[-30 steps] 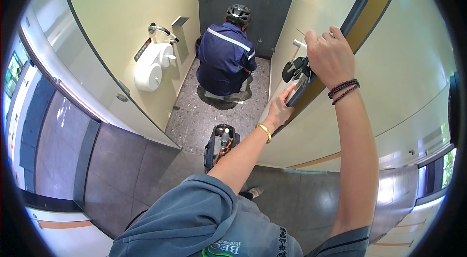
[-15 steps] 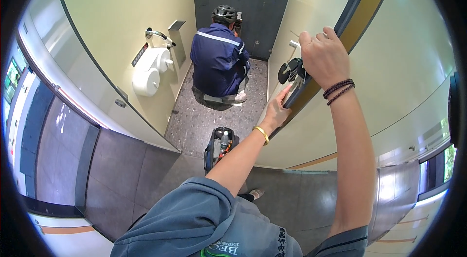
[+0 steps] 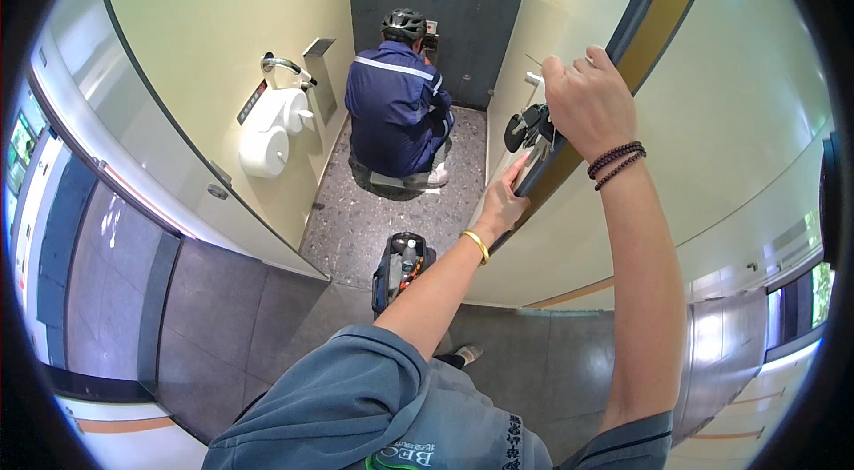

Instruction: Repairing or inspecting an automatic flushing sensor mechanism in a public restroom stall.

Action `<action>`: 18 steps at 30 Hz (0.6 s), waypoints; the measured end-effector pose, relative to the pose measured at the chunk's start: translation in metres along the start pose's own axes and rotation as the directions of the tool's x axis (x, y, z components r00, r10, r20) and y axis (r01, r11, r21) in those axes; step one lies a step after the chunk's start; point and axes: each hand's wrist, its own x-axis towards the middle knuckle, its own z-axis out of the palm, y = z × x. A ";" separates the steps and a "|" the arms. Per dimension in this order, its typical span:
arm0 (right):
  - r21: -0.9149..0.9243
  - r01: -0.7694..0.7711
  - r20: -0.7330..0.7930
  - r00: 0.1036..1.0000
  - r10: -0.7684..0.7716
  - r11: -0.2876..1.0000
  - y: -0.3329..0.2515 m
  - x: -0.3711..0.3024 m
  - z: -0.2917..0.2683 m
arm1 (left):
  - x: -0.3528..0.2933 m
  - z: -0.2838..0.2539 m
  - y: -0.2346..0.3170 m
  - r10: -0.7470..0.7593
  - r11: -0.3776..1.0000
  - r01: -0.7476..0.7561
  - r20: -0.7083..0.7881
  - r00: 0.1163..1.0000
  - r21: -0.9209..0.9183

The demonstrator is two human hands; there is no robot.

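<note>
A pale door (image 3: 569,243) with a dark edge stands on my right. My left hand (image 3: 501,206) grips this edge below the door latch (image 3: 531,128), one finger stretched up along the inner face. The latch is black and metal and sits at the edge. Just above it, my right hand (image 3: 592,105) is closed, knuckles up. A thin metal rod sticks out to the left of its fingers; the rest of what it holds is hidden.
A person in a dark blue work suit and black helmet (image 3: 404,23) squats in the stall before a dark panel (image 3: 485,43). A tool bag (image 3: 381,279) with a bottle stands on the floor below my left forearm. White paper dispensers (image 3: 264,152) and a grab rail (image 3: 283,64) are on the left wall.
The whole view has shifted very slightly. Both hands keep their places at the door edge and latch, and the squatting person stays put.
</note>
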 end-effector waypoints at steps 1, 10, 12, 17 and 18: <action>0.006 0.018 -0.060 0.998 -0.017 1.000 0.000 0.000 0.001 | 0.000 -0.001 0.000 0.001 0.999 -0.001 -0.004 1.000 -0.033; 0.028 0.015 -0.050 0.999 -0.014 0.999 -0.001 0.001 0.000 | 0.002 -0.003 -0.009 0.013 1.000 -0.013 -0.020 1.000 -0.007; 0.033 0.015 -0.054 0.998 -0.013 0.999 -0.001 0.001 0.000 | 0.002 -0.003 -0.008 0.013 1.000 -0.013 -0.017 1.000 0.006; 0.034 0.014 -0.053 0.999 -0.012 0.999 -0.001 0.000 0.001 | 0.004 -0.003 -0.010 0.003 1.000 -0.003 -0.004 1.000 0.000; 0.040 0.016 -0.059 0.998 -0.013 0.999 -0.001 0.001 0.000 | 0.004 -0.004 -0.011 0.002 1.000 -0.002 -0.004 1.000 0.002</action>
